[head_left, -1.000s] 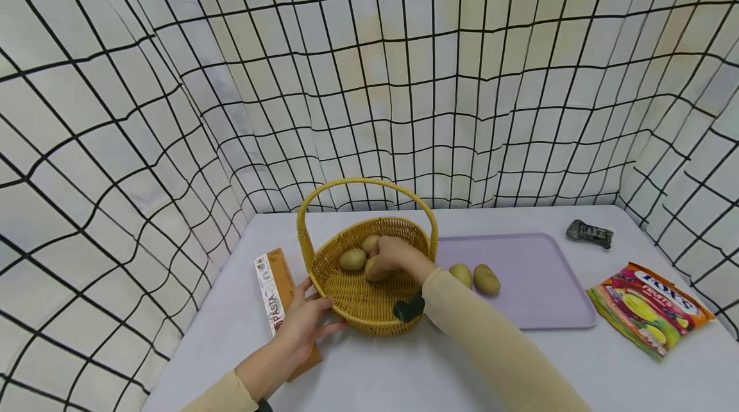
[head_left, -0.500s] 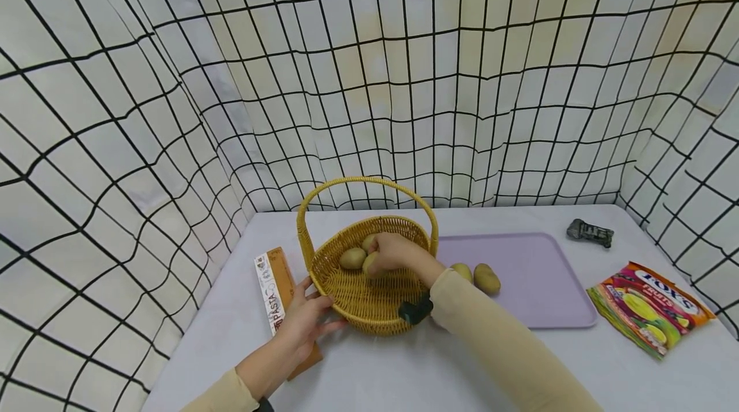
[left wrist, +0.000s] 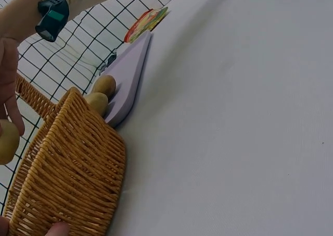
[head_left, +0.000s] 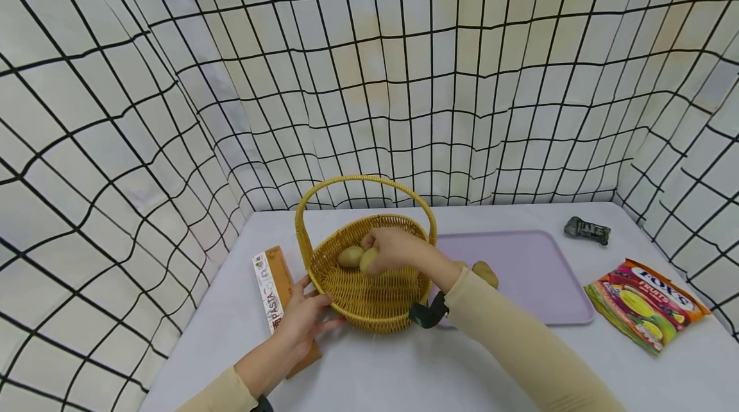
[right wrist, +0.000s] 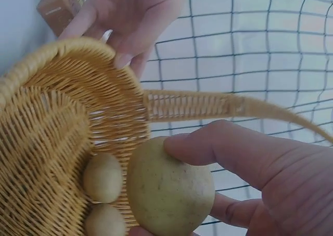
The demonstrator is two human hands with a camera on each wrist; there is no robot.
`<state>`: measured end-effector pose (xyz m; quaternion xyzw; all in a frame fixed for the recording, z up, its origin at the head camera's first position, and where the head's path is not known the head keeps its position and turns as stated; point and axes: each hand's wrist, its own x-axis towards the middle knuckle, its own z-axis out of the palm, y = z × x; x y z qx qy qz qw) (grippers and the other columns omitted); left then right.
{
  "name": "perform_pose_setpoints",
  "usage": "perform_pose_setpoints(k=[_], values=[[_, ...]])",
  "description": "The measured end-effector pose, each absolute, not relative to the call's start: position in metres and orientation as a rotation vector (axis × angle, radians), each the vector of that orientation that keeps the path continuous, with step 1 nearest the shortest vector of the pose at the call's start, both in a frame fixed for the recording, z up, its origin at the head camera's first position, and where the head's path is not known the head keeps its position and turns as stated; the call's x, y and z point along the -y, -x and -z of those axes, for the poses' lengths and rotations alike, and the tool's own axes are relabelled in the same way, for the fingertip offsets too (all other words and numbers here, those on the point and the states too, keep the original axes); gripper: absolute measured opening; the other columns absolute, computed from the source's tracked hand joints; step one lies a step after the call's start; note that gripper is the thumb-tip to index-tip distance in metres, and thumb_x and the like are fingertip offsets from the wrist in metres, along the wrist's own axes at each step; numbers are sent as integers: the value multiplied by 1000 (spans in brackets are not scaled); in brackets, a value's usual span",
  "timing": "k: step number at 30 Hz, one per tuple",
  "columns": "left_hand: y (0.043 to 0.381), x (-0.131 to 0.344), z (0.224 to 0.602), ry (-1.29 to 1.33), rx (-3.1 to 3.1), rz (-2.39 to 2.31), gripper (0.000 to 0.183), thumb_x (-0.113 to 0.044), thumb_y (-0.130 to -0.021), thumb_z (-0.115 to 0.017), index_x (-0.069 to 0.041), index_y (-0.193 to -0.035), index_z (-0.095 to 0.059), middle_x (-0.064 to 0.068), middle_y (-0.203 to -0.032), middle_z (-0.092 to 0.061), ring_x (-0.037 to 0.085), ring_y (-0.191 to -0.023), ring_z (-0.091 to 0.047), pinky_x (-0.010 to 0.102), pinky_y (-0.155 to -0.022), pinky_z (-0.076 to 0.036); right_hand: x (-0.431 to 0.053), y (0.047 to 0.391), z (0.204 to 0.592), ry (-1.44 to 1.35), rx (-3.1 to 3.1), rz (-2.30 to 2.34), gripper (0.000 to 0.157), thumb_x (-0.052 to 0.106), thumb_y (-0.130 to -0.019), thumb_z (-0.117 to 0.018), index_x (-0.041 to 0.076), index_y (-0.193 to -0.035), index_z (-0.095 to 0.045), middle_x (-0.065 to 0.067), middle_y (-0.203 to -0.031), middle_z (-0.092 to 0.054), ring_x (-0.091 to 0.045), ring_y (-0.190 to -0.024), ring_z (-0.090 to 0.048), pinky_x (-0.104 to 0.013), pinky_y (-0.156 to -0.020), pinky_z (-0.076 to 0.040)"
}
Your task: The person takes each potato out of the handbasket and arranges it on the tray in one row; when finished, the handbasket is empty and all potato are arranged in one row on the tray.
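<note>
My right hand [head_left: 394, 250] grips a potato [right wrist: 170, 189] between thumb and fingers, over the inside of a yellow wicker basket [head_left: 375, 320]. Two more potatoes lie in the basket; one potato [head_left: 349, 257] shows to the left of the held one in the head view. My left hand [head_left: 301, 317] holds the basket's near left rim, its thumb over the edge and its fingers against the outside wall, as the right wrist view shows. The basket's handle [head_left: 364, 178] stands upright. In the left wrist view, the held potato [left wrist: 7, 142] appears at the left edge.
A lilac tray [head_left: 534, 277] lies right of the basket with two potatoes [left wrist: 104, 86] on it, partly hidden by my right arm. A pasta box [head_left: 274, 283] lies at the left. A Fox's Fruits bag [head_left: 646, 306] and a small dark packet [head_left: 587, 230] lie right. Black netting surrounds the table.
My right hand has raised the potato slightly and shifted it a little left inside the basket, while the forearm has swung right, covering more of the tray's potatoes. The left hand stays on the rim.
</note>
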<state>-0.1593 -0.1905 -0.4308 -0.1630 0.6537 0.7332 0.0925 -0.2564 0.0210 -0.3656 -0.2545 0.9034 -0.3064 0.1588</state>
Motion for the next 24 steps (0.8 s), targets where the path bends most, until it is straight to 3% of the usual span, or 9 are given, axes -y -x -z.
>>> perform_pose_setpoints(k=[6, 13, 16, 24], values=[[159, 192, 431, 474, -1948, -2181, 80, 0, -102, -48, -9, -165, -1, 34, -161, -24, 50, -141, -43, 52, -94, -63, -34, 238, 346, 819, -2597, 828, 38, 15, -79, -84, 16, -108, -61, 0, -90, -59, -15, -78, -52, -24, -63, -44], [158, 191, 432, 453, -1946, -2191, 80, -1, -102, -49, -8, -165, 0, 34, -161, -24, 50, -141, -43, 52, -93, -63, -51, 217, 328, 859, -2601, 783, 48, 19, -79, -85, 15, -117, -56, 0, -89, -59, -16, -79, -53, -28, -65, -45], [156, 192, 432, 461, -1947, -2191, 80, 0, -102, -49, -8, -165, -1, 34, -161, -25, 50, -141, -43, 52, -93, -63, -59, 210, 324, 855, -2586, 803, 47, 18, -79, -86, 16, -113, -53, 0, -88, -59, -15, -77, -53, -28, -65, -46], [157, 193, 430, 489, -1951, -2177, 82, 0, -100, -50, -9, -165, -1, 33, -161, -25, 49, -141, -43, 53, -94, -63, -85, 194, 317, 849, -2564, 834, 42, 13, -76, -84, 16, -104, -53, 0, -84, -58, -13, -65, -53, -26, -52, -47]])
